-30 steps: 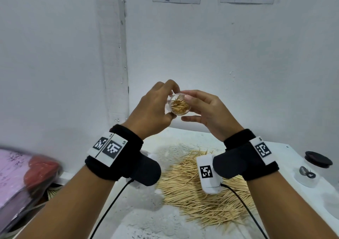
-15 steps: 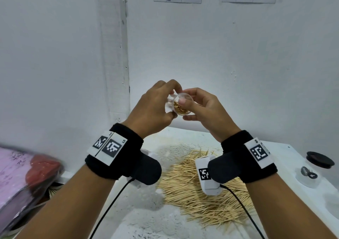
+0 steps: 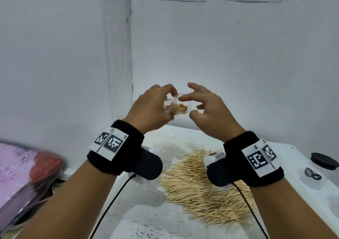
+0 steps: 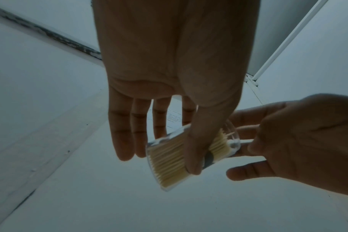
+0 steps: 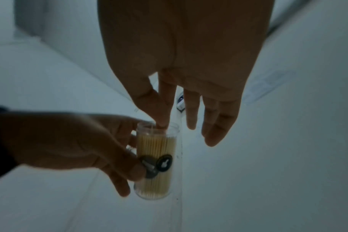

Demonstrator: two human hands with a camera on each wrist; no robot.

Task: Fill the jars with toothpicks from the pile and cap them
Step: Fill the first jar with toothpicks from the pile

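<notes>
My left hand (image 3: 157, 107) is raised in front of the wall and grips a clear jar (image 3: 180, 107) between thumb and fingers. The uncapped jar is packed with toothpicks and lies tilted, its mouth toward my right hand (image 3: 200, 105). That hand is spread open beside the mouth and holds nothing. In the right wrist view one fingertip (image 5: 161, 124) dips into the mouth of the jar (image 5: 156, 164) onto the toothpick ends. The left wrist view shows my thumb across the jar (image 4: 169, 160). Below my wrists, the toothpick pile (image 3: 198, 189) lies on the white table (image 3: 165, 220).
A clear jar (image 3: 311, 178) with a black cap (image 3: 324, 160) stands at the table's right edge. A pink bag with something red (image 3: 18, 171) sits off the table's left side. White walls close in behind and to the left.
My right hand has come off the jar's mouth and spread its fingers, leaving one fingertip at the opening. The left hand has kept the jar raised in about the same place.
</notes>
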